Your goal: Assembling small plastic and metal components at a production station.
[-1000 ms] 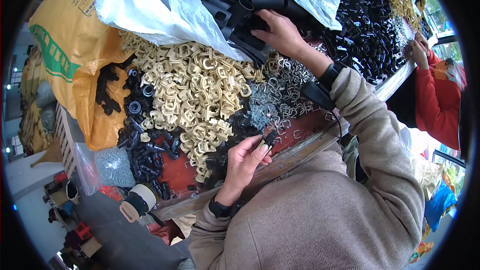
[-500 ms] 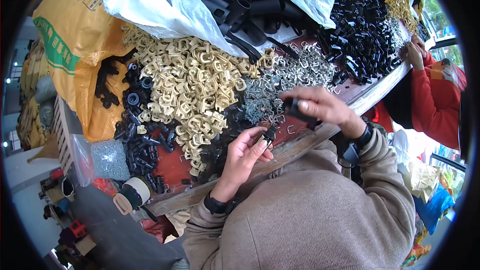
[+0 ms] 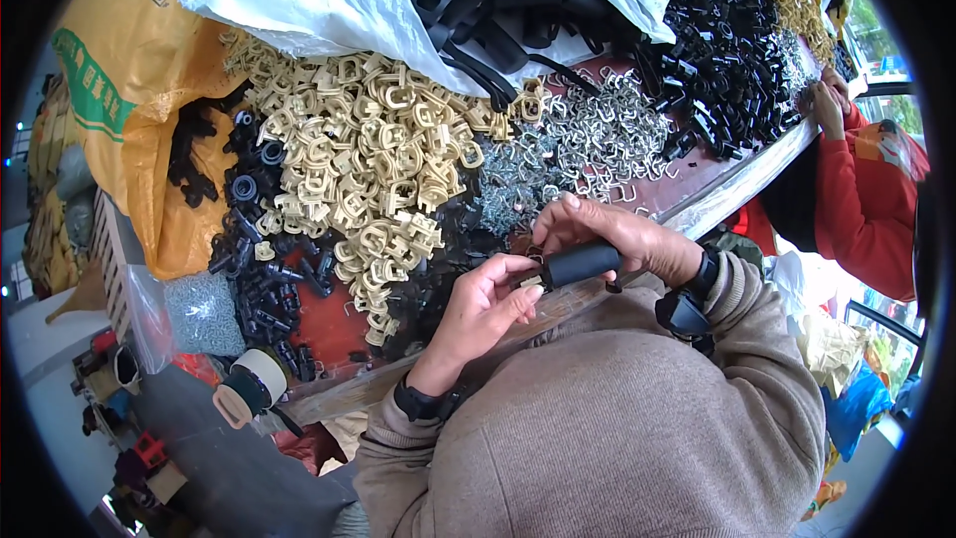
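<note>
Gripping a black cylindrical tube (image 3: 581, 263) in the right hand (image 3: 617, 236), just above the table edge (image 3: 742, 184), while the left hand (image 3: 483, 307) pinches a small beige clip (image 3: 531, 281) against the tube's near end, beside heaped beige plastic buckles (image 3: 368, 169).

Matt black rubbery tube (image 3: 581, 262), glossy beige plastic clips (image 3: 368, 164), shiny metal wire hooks (image 3: 588, 134).

Black tube (image 3: 581, 262): short matte cylinder, lying roughly horizontal, slightly tilted up to the right, held over the table's near edge. Small beige clip (image 3: 531, 282) sits at its left end, touching it, same colour as the beige pile beyond
</note>
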The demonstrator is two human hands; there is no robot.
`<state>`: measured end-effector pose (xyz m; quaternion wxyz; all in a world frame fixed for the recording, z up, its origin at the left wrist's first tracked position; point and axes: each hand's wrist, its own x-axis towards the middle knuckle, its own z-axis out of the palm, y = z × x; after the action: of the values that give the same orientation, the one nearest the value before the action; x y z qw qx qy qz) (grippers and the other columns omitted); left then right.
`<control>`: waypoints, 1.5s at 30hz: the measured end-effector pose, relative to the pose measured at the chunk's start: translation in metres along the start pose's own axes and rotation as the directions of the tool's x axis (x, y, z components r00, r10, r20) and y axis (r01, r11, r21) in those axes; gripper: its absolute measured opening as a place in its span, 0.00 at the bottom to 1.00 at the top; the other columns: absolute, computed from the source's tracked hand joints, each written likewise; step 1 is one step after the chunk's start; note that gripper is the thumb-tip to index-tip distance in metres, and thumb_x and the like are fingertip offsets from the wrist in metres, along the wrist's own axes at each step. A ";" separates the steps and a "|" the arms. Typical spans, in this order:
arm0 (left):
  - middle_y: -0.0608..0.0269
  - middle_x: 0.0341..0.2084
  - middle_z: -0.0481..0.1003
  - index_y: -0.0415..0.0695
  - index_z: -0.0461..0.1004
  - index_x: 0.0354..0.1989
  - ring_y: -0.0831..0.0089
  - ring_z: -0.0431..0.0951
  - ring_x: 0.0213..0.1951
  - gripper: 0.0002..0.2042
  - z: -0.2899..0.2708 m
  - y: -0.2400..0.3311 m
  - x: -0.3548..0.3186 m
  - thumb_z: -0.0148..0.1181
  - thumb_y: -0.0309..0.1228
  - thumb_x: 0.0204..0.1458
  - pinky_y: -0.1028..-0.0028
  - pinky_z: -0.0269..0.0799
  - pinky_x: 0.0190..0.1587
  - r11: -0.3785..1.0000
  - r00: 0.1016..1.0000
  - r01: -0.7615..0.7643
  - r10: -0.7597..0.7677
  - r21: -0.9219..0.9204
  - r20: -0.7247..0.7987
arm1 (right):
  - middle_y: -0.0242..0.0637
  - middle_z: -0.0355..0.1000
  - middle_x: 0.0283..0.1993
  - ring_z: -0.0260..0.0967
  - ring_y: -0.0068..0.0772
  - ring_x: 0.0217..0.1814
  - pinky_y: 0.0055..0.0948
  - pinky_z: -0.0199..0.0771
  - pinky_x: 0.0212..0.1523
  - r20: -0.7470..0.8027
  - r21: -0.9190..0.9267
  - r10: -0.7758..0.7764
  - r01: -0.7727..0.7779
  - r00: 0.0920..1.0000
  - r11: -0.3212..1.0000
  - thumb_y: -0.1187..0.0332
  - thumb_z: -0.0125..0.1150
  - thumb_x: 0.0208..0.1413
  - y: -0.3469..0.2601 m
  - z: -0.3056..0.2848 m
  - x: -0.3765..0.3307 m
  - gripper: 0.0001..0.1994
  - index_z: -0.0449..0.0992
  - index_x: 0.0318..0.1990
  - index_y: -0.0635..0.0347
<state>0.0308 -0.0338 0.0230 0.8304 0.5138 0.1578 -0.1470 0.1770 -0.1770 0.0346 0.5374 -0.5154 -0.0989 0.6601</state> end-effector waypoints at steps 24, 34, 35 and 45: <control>0.63 0.20 0.70 0.37 0.63 0.36 0.84 0.67 0.18 0.12 0.007 0.010 -0.003 0.56 0.27 0.43 0.84 0.65 0.20 0.974 0.991 -0.050 0.077 0.223 -0.114 | 0.40 0.66 0.23 0.51 0.19 0.04 0.14 0.51 0.04 0.188 0.516 0.254 -0.315 0.949 0.796 0.39 0.27 0.48 0.030 0.008 0.000 0.32 0.63 0.38 0.62; 0.62 0.22 0.70 0.36 0.65 0.35 0.83 0.68 0.18 0.11 -0.002 0.011 0.005 0.55 0.28 0.45 0.86 0.64 0.20 0.999 0.979 -0.039 0.039 0.002 -0.201 | 0.39 0.66 0.25 0.51 0.17 0.05 0.17 0.53 0.07 0.162 0.635 0.210 -0.265 0.964 0.726 0.40 0.30 0.49 0.026 0.016 0.002 0.30 0.61 0.42 0.60; 0.62 0.22 0.70 0.36 0.65 0.34 0.82 0.69 0.18 0.10 0.000 0.013 0.004 0.54 0.28 0.45 0.86 0.65 0.20 0.999 0.975 -0.047 0.042 -0.017 -0.220 | 0.39 0.66 0.26 0.52 0.17 0.05 0.17 0.54 0.07 0.160 0.649 0.205 -0.260 0.966 0.715 0.40 0.30 0.49 0.024 0.017 0.002 0.30 0.61 0.42 0.60; 0.60 0.22 0.71 0.36 0.65 0.34 0.80 0.71 0.21 0.10 0.002 0.020 0.006 0.53 0.28 0.46 0.85 0.66 0.22 0.981 0.974 -0.115 0.079 -0.159 -0.213 | 0.41 0.65 0.26 0.50 0.19 0.07 0.19 0.51 0.10 0.218 0.758 0.132 -0.253 0.967 0.601 0.40 0.31 0.49 0.027 0.019 0.006 0.30 0.61 0.44 0.57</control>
<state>0.0444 -0.0275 0.0371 0.8566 0.4606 0.2293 -0.0383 0.1462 -0.1752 0.0209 0.6245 -0.1915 0.2157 0.7258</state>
